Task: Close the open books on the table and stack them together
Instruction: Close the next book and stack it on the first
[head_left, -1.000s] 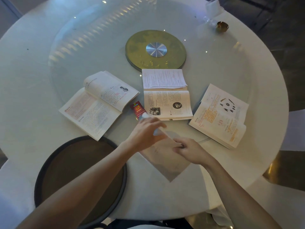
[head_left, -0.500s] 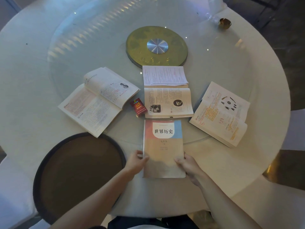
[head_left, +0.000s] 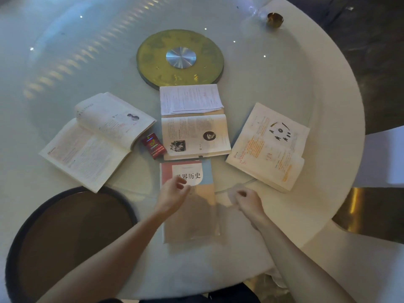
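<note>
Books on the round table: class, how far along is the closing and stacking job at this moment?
Done: one closed book lies cover up near the table's front edge. In hand: nothing; the left hand hovers over that cover and the right hand beside it, both blurred and empty. Left: the left open book, middle open book and right open book all need closing, and no stack exists yet.

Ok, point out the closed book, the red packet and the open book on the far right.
closed book [head_left: 187, 171]: head view, upper cover.
red packet [head_left: 153, 145]: head view, front face.
right open book [head_left: 267, 145]: head view, open page.
</note>
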Motion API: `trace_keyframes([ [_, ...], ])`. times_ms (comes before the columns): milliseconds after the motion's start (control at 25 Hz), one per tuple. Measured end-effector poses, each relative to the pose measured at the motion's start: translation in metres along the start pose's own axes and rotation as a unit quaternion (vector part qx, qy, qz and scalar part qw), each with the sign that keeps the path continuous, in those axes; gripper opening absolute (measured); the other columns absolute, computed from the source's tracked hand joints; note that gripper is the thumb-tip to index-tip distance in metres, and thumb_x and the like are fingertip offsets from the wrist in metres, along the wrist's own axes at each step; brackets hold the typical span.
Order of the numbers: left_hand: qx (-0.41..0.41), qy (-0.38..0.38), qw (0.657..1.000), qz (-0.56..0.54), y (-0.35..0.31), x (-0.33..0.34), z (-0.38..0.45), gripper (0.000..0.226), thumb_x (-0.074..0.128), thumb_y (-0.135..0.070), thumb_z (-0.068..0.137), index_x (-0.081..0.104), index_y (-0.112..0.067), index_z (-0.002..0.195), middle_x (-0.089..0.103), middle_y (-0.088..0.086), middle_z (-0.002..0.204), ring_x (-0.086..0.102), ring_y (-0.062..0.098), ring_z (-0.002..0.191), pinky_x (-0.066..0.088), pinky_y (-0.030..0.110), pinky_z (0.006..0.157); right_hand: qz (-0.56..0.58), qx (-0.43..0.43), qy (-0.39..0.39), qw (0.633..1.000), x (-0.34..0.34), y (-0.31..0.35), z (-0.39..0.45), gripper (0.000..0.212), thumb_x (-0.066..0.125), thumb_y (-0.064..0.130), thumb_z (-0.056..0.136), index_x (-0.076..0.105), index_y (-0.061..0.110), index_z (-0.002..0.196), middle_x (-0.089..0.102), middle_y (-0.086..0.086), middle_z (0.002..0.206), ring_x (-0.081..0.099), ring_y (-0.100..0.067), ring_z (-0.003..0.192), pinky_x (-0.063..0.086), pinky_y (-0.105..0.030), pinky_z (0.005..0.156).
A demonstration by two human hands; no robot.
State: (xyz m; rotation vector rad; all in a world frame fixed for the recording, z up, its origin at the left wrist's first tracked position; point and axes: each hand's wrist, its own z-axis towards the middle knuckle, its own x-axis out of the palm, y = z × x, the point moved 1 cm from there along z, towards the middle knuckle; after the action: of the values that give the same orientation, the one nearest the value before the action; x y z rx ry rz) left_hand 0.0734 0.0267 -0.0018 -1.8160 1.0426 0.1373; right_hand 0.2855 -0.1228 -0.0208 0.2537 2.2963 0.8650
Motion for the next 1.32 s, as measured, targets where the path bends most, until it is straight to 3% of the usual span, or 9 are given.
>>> trace_keyframes([
  [120,0.014,0.046,0.998,-0.029,-0.059,0.036,0.031,0.035,0.068,-0.032,0.091,0.069,-0.012,0.120,0.071,0.004,0.113,0.066,0.016,0.100,0.052,0.028,0.078,0.085,0.053,-0.116,0.988,-0.062,-0.013,0.035,0.014,0.066,0.022,0.090,0.069,0.012,0.099,0.071,-0.008,0.099,0.067,-0.031,0.093,0.053,-0.042,0.079],
  [320,0.039,0.081,0.996,-0.021,-0.140,0.108,0.081,0.052,0.071,-0.034,0.089,0.059,-0.012,0.134,0.063,0.007,0.135,0.064,0.019,0.115,0.053,0.032,0.088,0.136,0.089,-0.212,0.964,-0.137,-0.041,0.080,0.042,0.079,0.031,0.084,0.055,0.010,0.111,0.061,-0.002,0.103,0.060,-0.021,0.090,0.042,-0.032,0.067],
  [440,0.049,0.070,0.996,0.024,-0.173,0.140,0.112,0.062,0.070,-0.032,0.090,0.048,-0.012,0.144,0.057,0.008,0.140,0.057,0.027,0.126,0.047,0.034,0.097,0.190,0.101,-0.163,0.963,-0.159,-0.055,0.103,0.039,0.077,0.032,0.086,0.055,0.012,0.111,0.064,0.009,0.097,0.061,-0.006,0.084,0.047,-0.026,0.067],
  [640,-0.009,0.052,0.997,0.055,-0.182,0.156,0.135,0.054,0.067,-0.032,0.090,0.052,-0.013,0.138,0.064,0.009,0.127,0.062,0.030,0.116,0.053,0.046,0.097,0.254,0.126,-0.076,0.956,-0.172,-0.073,0.125,0.021,0.064,0.018,0.095,0.074,0.007,0.110,0.077,-0.012,0.113,0.072,-0.032,0.106,0.055,-0.054,0.100],
  [840,-0.021,0.031,0.999,0.031,-0.184,0.144,0.130,0.021,0.061,-0.028,0.091,0.070,-0.012,0.102,0.072,0.005,0.090,0.071,0.029,0.085,0.058,0.040,0.068,0.274,0.106,-0.028,0.955,-0.190,-0.067,0.116,0.036,0.068,0.015,0.082,0.070,0.013,0.118,0.081,-0.009,0.104,0.078,-0.031,0.094,0.063,-0.054,0.083],
  [960,-0.063,0.012,0.998,-0.022,-0.188,0.131,0.123,0.027,0.071,-0.026,0.087,0.072,-0.015,0.111,0.073,0.009,0.100,0.072,0.027,0.082,0.056,0.031,0.064,0.319,0.070,-0.004,0.945,-0.207,-0.063,0.110,0.040,0.065,0.007,0.084,0.063,0.027,0.118,0.082,-0.006,0.098,0.079,-0.027,0.082,0.059,-0.037,0.056],
  [1040,-0.079,0.018,0.994,-0.071,-0.194,0.125,0.123,0.032,0.078,-0.023,0.082,0.075,-0.014,0.112,0.072,0.013,0.108,0.072,0.030,0.093,0.054,0.033,0.073,0.371,0.062,0.003,0.926,-0.220,-0.057,0.115,0.026,0.061,0.002,0.086,0.068,0.020,0.103,0.081,-0.005,0.091,0.074,-0.024,0.073,0.053,-0.027,0.048],
  [1200,-0.123,0.045,0.959,-0.251,-0.226,0.129,0.126,0.042,0.074,-0.019,0.089,0.063,-0.006,0.128,0.069,0.017,0.111,0.071,0.024,0.082,0.060,0.028,0.062,0.447,0.085,0.028,0.890,-0.240,-0.040,0.143,0.020,0.050,0.009,0.095,0.070,0.007,0.095,0.075,-0.011,0.087,0.070,-0.024,0.069,0.059,-0.032,0.060],
  [1320,-0.148,0.057,0.932,-0.325,-0.247,0.145,0.127,0.039,0.057,-0.048,0.098,0.065,-0.012,0.113,0.075,0.013,0.101,0.074,0.024,0.080,0.062,0.032,0.062,0.450,0.114,0.043,0.885,-0.248,-0.029,0.168,0.026,0.039,0.009,0.102,0.064,0.004,0.109,0.077,-0.021,0.091,0.072,-0.032,0.070,0.060,-0.043,0.074],
])
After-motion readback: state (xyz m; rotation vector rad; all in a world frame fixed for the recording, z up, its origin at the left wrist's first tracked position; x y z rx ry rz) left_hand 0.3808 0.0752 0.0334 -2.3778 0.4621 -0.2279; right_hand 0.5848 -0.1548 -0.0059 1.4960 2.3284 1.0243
